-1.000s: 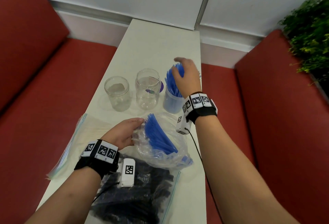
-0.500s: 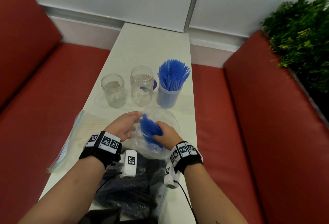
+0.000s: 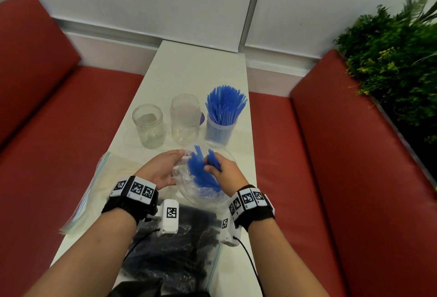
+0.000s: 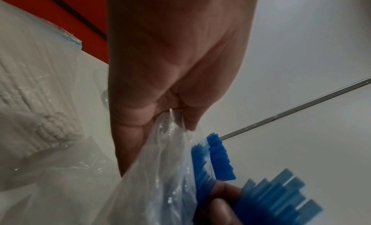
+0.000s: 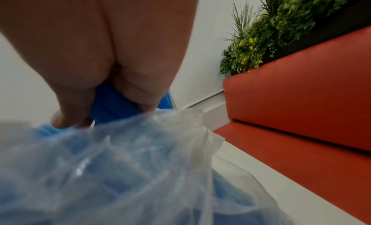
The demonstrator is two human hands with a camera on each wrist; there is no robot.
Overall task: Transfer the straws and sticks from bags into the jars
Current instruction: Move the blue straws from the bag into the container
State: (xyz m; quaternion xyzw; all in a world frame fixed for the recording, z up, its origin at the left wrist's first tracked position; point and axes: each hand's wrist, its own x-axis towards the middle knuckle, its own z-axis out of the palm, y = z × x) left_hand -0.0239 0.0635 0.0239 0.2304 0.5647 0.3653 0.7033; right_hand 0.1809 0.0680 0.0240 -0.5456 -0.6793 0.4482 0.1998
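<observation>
Straws (image 3: 203, 173) in hand want a firm, even squeeze — draw them straight out of the clear bag (image 3: 189, 190) while the left hand (image 3: 160, 169) pinches its mouth open. The right hand (image 3: 222, 171) is clenched round a bundle. They are thin blue tubes, some bagged on the table (image 3: 196, 67), many upright in the right-most jar (image 3: 220, 129).
</observation>
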